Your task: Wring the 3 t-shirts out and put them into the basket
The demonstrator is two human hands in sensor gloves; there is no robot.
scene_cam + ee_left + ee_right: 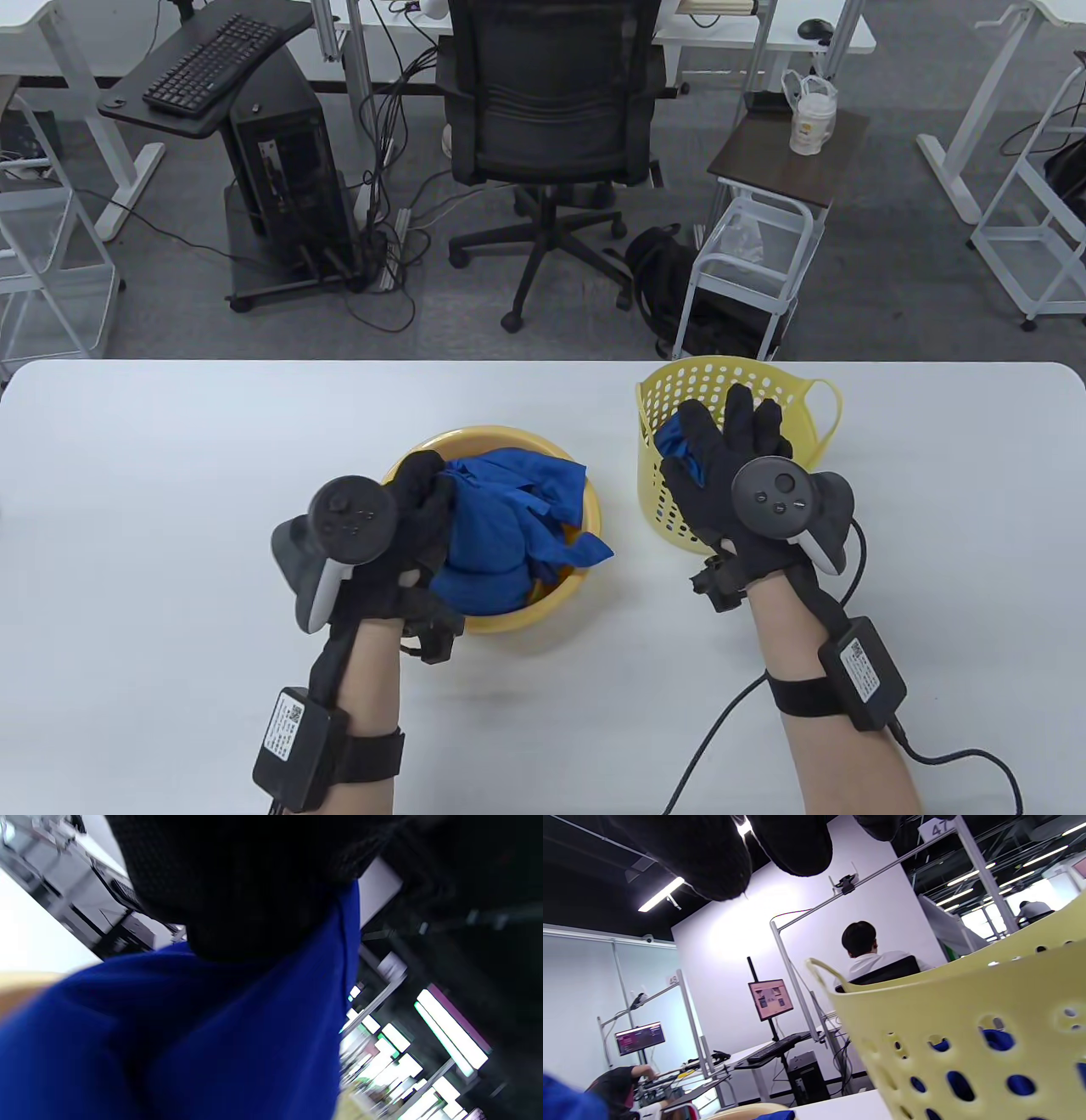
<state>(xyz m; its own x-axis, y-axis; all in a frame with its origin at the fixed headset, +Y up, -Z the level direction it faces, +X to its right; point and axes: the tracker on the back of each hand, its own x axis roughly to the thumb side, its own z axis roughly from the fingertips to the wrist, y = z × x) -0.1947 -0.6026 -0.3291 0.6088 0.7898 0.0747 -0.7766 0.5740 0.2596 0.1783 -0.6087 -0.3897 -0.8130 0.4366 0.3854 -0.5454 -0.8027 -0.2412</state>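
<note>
The left hand (399, 526) grips a blue t-shirt (501, 526) above the yellow basin (501, 620) at the middle of the desk (170, 509). To the right, the right hand (738, 475) hovers with straight fingers over the perforated basket (653, 492), where one blue shirt (674, 441) already lies. If the wringing is too weak, water could drip on the desk during the transfer.

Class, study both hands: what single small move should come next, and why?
Probably bring the right hand from the basket to the blue t-shirt which the left hand grips over the yellow basin; wringing takes two hands.
</note>
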